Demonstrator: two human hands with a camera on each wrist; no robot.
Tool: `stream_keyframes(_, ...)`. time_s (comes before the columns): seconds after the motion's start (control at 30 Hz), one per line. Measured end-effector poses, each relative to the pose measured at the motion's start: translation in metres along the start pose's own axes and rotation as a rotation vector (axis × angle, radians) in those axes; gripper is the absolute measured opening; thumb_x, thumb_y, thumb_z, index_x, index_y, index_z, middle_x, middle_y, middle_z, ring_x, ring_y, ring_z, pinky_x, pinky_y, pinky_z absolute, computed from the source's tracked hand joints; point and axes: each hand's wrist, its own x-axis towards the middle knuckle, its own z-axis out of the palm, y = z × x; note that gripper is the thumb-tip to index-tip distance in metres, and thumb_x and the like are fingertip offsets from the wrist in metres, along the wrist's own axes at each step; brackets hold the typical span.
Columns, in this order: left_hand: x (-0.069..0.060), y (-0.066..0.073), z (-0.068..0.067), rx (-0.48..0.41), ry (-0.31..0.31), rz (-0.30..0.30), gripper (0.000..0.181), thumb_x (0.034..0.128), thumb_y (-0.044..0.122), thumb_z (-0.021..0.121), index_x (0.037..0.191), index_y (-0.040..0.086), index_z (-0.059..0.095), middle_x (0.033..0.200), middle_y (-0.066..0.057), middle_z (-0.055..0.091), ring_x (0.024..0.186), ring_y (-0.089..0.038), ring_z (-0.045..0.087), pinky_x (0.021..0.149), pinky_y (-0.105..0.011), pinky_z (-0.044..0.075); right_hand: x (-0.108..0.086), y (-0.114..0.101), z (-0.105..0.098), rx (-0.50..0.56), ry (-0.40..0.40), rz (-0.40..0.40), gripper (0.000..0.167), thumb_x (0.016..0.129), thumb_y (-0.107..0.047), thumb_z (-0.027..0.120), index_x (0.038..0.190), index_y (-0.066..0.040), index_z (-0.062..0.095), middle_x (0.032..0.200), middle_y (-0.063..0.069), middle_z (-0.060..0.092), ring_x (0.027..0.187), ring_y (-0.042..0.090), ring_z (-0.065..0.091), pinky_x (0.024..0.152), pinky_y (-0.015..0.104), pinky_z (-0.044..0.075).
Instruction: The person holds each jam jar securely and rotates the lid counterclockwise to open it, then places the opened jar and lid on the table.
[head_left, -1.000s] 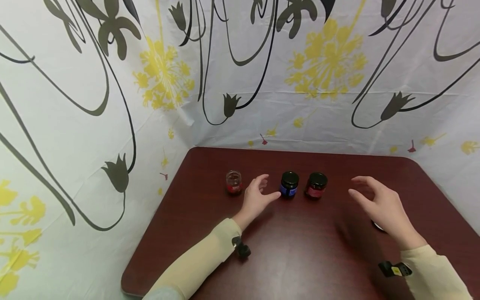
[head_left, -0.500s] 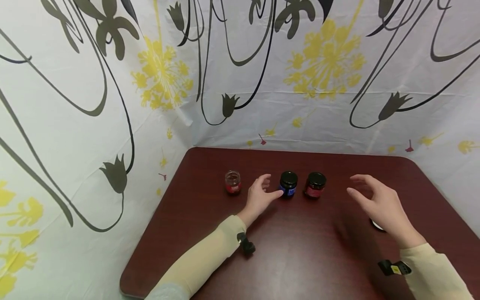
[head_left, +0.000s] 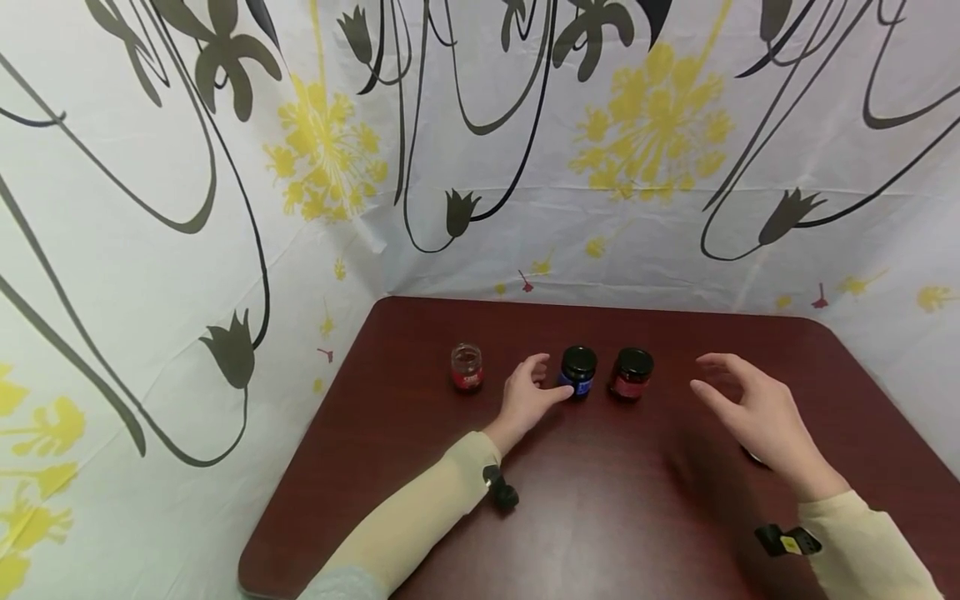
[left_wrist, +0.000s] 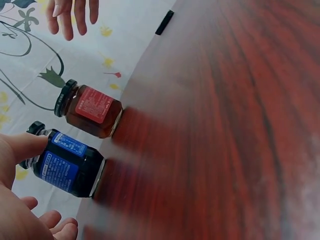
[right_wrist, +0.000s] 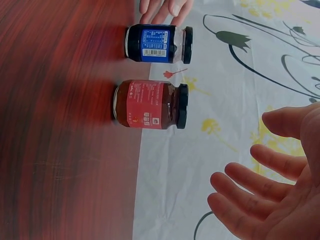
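Note:
My left hand (head_left: 525,398) is at the left side of a jar with a blue label (head_left: 578,372), thumb extended across its near side and fingers parted from it. In the left wrist view that thumb overlaps the blue-labelled jar (left_wrist: 65,167) near its black lid; whether it touches the glass I cannot tell. Just to the right stands a jar with a red label (head_left: 632,374), black lid on. My right hand (head_left: 761,408) hovers further right, fingers spread and holding nothing. The right wrist view shows both the red-labelled jar (right_wrist: 150,105) and the blue-labelled jar (right_wrist: 157,44) apart from it.
An uncovered glass jar with a red label (head_left: 467,368) stands to the left on the dark red-brown table (head_left: 585,500). A lid (head_left: 753,457) lies partly hidden beneath my right hand. Behind the table hangs a white patterned cloth (head_left: 525,167).
My left hand has moved right, bringing its thumb in front of the blue-labelled jar. My right hand has shifted only slightly, and the jars stand where they were.

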Motion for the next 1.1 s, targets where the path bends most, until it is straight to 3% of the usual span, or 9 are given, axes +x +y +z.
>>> stream_keyframes(0.17, 0.002, -0.001, 0.006, 0.014, -0.007, -0.005, 0.070, 0.0783, 0.036, 0.088, 0.139, 0.020, 0.057, 0.127, -0.010, 0.062, 0.113, -0.024, 0.063, 0.094, -0.037, 0.051, 0.000, -0.001, 0.000, 0.001, -0.002, 0.000, 0.041, 0.097, -0.040, 0.067, 0.134, -0.024, 0.058, 0.126, 0.005, 0.063, 0.106, 0.025, 0.062, 0.079, 0.036, 0.046)
stream_keyframes(0.5, 0.011, 0.001, 0.016, 0.037, 0.004, -0.014, 0.071, 0.0776, 0.037, 0.088, 0.140, 0.023, 0.057, 0.128, -0.008, 0.063, 0.113, -0.021, 0.063, 0.092, -0.036, 0.051, 0.001, -0.001, -0.001, 0.010, -0.004, -0.001, 0.041, 0.098, -0.039, 0.066, 0.135, -0.023, 0.057, 0.126, 0.007, 0.063, 0.110, 0.028, 0.060, 0.082, 0.052, 0.044)
stream_keyframes(0.77, 0.012, 0.000, 0.024, 0.020, -0.006, -0.003, 0.074, 0.0776, 0.035, 0.089, 0.141, 0.016, 0.056, 0.127, -0.005, 0.064, 0.112, -0.021, 0.064, 0.092, -0.035, 0.051, -0.001, -0.003, 0.001, 0.013, -0.015, 0.013, 0.042, 0.097, -0.041, 0.066, 0.135, -0.025, 0.057, 0.126, 0.004, 0.064, 0.105, 0.025, 0.063, 0.078, 0.042, 0.049)
stream_keyframes(0.97, 0.011, 0.003, 0.028, 0.053, 0.009, 0.008, 0.069, 0.0762, 0.036, 0.089, 0.136, 0.022, 0.059, 0.119, 0.007, 0.064, 0.107, -0.011, 0.063, 0.090, -0.031, 0.050, -0.002, -0.004, 0.005, 0.019, -0.019, 0.010, 0.042, 0.097, -0.041, 0.066, 0.135, -0.026, 0.057, 0.126, 0.002, 0.064, 0.105, 0.023, 0.063, 0.078, 0.038, 0.050)
stream_keyframes(1.1, 0.011, 0.005, 0.028, 0.074, 0.013, 0.007, 0.069, 0.0764, 0.036, 0.089, 0.137, 0.024, 0.058, 0.119, 0.008, 0.064, 0.108, -0.011, 0.061, 0.091, -0.032, 0.050, 0.001, -0.007, 0.007, 0.025, -0.019, 0.003, 0.041, 0.097, -0.041, 0.066, 0.135, -0.028, 0.057, 0.127, 0.000, 0.063, 0.105, 0.022, 0.064, 0.079, 0.037, 0.050)
